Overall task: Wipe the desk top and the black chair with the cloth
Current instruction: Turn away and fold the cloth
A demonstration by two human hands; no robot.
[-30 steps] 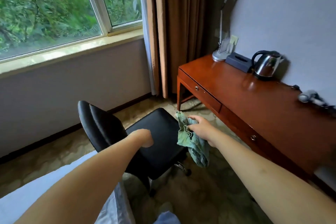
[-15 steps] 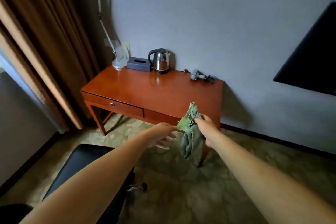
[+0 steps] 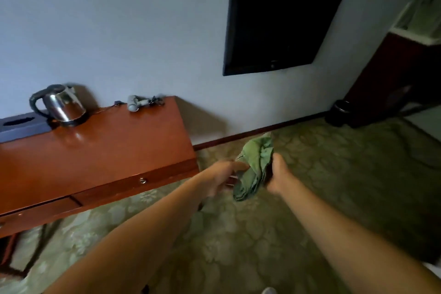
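The green cloth (image 3: 255, 164) hangs bunched in the air to the right of the desk, above the carpet. My right hand (image 3: 278, 174) grips its right side. My left hand (image 3: 224, 174) reaches across and pinches the cloth's left edge with its fingertips. The reddish wooden desk (image 3: 107, 153) with two drawers fills the left of the view; its right end is close to my left hand. The black chair is out of view.
On the desk stand a steel kettle (image 3: 60, 105), a dark tissue box (image 3: 21, 124) and a hair dryer (image 3: 137, 102) with its cord. A black TV (image 3: 279, 26) hangs on the wall. A dark bin (image 3: 340, 112) and cabinet (image 3: 391, 79) stand at right. Patterned carpet (image 3: 262, 234) lies below.
The view has swung right, from the chair and window to the desk's right end and the TV. My left hand has come up to the cloth, now held by both hands.
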